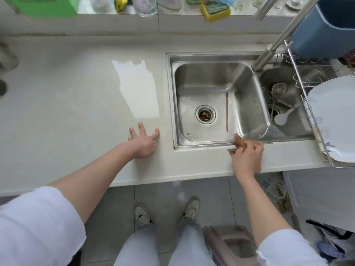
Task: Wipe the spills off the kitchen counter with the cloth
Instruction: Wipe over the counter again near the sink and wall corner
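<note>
Pale counter (pixel 67 112) bears a left hand (pixel 144 144).

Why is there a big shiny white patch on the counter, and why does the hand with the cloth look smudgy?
In the head view, the white patch is glare, bright light bouncing off the glossy counter. The right hand and its brown cloth look motion-blurred, while the left hand, flat on the counter, is sharp. The wide lens bends the edges.
</note>
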A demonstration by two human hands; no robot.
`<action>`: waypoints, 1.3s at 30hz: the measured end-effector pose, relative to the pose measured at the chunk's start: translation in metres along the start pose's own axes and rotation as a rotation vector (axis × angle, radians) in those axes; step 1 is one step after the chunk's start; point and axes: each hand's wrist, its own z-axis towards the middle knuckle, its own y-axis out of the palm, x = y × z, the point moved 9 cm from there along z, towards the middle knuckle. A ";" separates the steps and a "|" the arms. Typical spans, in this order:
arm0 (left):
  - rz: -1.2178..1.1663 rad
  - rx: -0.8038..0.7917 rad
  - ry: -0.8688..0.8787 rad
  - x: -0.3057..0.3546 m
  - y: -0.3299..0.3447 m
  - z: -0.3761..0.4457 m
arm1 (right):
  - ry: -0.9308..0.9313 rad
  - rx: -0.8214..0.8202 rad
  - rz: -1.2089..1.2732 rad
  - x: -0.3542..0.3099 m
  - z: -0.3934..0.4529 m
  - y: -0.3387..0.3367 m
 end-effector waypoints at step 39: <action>0.054 0.082 -0.021 -0.161 -0.040 -0.020 | -0.368 -0.182 -0.080 -0.219 -0.219 0.144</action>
